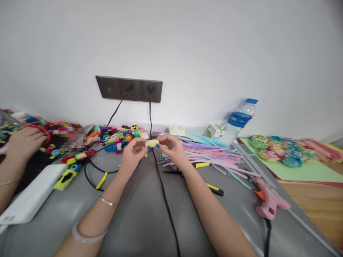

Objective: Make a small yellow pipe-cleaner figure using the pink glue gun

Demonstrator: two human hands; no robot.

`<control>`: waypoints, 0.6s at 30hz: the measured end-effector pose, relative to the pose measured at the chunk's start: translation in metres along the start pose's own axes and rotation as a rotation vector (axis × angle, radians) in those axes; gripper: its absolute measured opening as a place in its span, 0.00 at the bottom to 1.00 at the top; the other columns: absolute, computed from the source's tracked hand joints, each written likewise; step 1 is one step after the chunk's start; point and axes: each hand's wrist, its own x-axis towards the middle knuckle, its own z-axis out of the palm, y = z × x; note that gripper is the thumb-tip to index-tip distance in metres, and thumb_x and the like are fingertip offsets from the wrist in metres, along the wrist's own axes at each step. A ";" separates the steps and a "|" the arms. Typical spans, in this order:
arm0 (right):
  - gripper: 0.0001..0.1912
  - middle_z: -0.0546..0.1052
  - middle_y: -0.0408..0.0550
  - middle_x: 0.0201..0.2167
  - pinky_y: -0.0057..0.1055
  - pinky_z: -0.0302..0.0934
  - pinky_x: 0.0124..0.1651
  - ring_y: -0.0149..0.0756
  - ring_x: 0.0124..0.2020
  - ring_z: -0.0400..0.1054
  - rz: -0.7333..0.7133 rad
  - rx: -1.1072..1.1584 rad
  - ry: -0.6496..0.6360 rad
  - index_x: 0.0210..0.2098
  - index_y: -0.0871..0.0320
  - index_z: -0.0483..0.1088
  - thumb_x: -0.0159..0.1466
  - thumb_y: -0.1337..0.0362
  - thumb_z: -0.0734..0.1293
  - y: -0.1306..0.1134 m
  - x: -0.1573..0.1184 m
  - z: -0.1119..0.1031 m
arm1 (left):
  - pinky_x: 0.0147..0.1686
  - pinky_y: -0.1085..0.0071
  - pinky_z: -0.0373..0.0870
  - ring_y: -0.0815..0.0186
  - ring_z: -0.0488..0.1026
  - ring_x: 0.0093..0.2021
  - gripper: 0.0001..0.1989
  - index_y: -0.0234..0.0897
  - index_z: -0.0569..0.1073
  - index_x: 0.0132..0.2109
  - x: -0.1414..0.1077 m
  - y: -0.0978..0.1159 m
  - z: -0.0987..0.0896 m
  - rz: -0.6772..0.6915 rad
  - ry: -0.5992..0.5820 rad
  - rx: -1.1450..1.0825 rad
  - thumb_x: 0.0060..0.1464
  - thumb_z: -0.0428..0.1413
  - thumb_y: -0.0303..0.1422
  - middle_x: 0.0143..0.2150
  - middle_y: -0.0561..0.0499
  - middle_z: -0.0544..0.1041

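Both hands, left [131,151] and right [173,148], pinch a pale yellow piece [152,143]; capped bottle [237,121] beyond.

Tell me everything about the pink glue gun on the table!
The glue gun is pale pink plastic with an orange nozzle tip and a small red trigger. It lies on its side on the grey table, nozzle pointing away, near the wooden board. A black cord trails from its handle. No hand touches it.

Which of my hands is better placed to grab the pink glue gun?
Probably the right hand: the glue gun lies on the table's right side, beyond that forearm. The left hand would have to cross over. Both hands pinch the yellow piece.
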 end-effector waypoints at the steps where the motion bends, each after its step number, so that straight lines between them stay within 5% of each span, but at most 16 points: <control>1: 0.15 0.76 0.48 0.35 0.38 0.69 0.46 0.38 0.39 0.73 0.001 -0.006 -0.001 0.34 0.56 0.71 0.57 0.53 0.73 0.000 0.000 0.000 | 0.36 0.69 0.77 0.61 0.78 0.41 0.15 0.37 0.73 0.39 0.000 0.000 0.000 -0.002 0.005 0.001 0.48 0.65 0.39 0.40 0.47 0.79; 18: 0.09 0.73 0.47 0.38 0.34 0.67 0.44 0.34 0.38 0.71 -0.069 -0.093 -0.041 0.40 0.55 0.67 0.62 0.60 0.69 -0.007 -0.002 0.003 | 0.36 0.69 0.77 0.63 0.78 0.38 0.14 0.37 0.72 0.38 0.000 0.001 0.001 0.013 0.022 0.029 0.48 0.64 0.40 0.37 0.49 0.78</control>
